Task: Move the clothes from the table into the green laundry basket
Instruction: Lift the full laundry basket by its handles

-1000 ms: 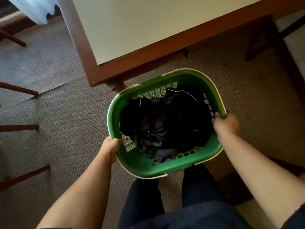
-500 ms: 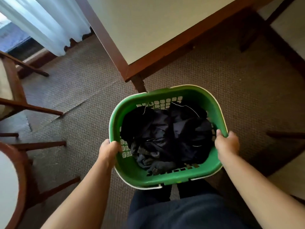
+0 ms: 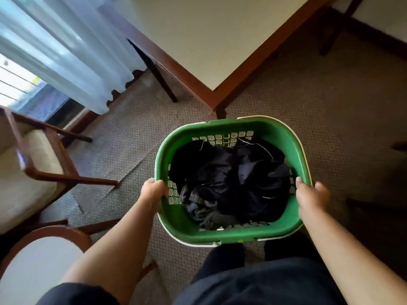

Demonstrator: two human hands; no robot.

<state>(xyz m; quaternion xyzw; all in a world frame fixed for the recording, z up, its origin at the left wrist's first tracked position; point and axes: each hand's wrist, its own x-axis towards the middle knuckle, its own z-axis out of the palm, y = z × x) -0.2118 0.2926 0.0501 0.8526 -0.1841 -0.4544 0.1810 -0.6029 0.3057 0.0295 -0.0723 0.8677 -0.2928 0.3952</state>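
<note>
A green laundry basket (image 3: 275, 130) with a white rim edge hangs in front of me above the carpet. Dark crumpled clothes (image 3: 231, 181) fill its bottom. My left hand (image 3: 153, 190) grips the basket's left rim, fingers curled over the edge. My right hand (image 3: 310, 197) grips the right rim the same way. The table (image 3: 220, 40), cream-topped with a dark wood frame, shows its near corner just beyond the basket, and the part of its top that I see carries no clothes.
A wooden armchair (image 3: 28, 168) with a cream cushion stands at the left. A round wood-edged table (image 3: 37, 260) sits at the lower left. Pale curtains (image 3: 61, 47) hang over a window at the upper left. Brown carpet (image 3: 330, 111) covers the floor.
The view has swung left and back from the table: its corner is now farther away, and the curtain, armchair and round table have come into view. Both hands keep hold of the basket.
</note>
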